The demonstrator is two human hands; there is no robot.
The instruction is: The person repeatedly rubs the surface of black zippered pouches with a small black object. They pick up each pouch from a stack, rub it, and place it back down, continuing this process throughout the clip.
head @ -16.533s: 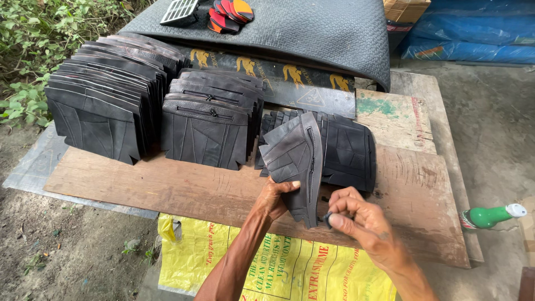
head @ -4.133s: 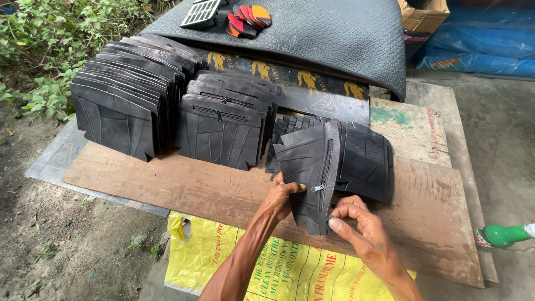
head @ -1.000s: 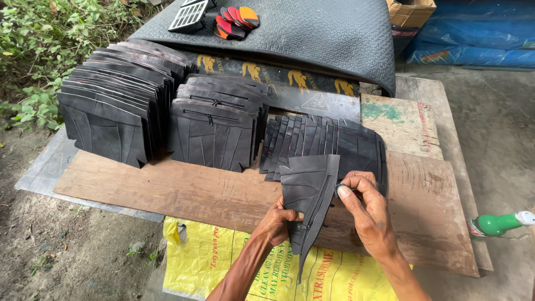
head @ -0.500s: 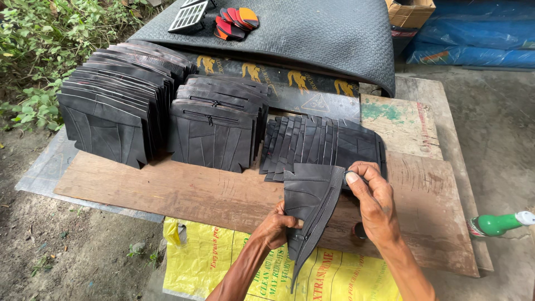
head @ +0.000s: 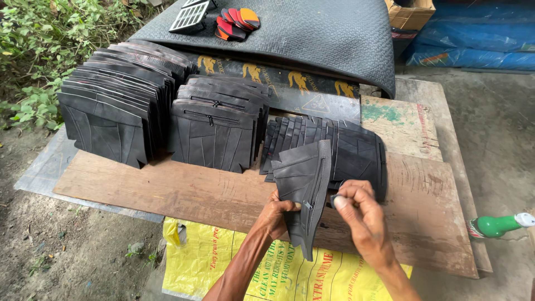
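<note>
Black rubber pouch [head: 301, 192], zipper running down its right side, held upright over the wooden board [head: 184, 192]; its lower tip hangs past the board edge in front of the yellow sack [head: 223, 262]. Left hand [head: 274, 214] grips the pouch's lower left edge, fingers curled behind it, so only knuckles and thumb show. Right hand [head: 359, 214] sits just right of the zipper, thumb and forefinger pinched on something small and dark; can't tell what it is, or whether it touches the pouch. Both forearms are cut off by the bottom edge. Right behind the pouch, a fanned row [head: 356, 150] of similar black pieces lies on the board, partly hidden by the pouch, so its front edge is out of sight. Two more stacks stand upright further left: middle stack [head: 214, 131] with zippers visible on the front pieces, left stack [head: 117, 106] larger, back rows hard to separate. Behind them, a big dark textured sheet [head: 323, 39] is draped over something unseen, with a small grid-patterned thing [head: 189, 17] and red-orange-black pieces [head: 237, 22] on top, cropped at the top edge. Green bottle [head: 496, 224] lies at far right, cap end near the edge. Blue tarp [head: 473, 44] top right, mostly out of frame.
</note>
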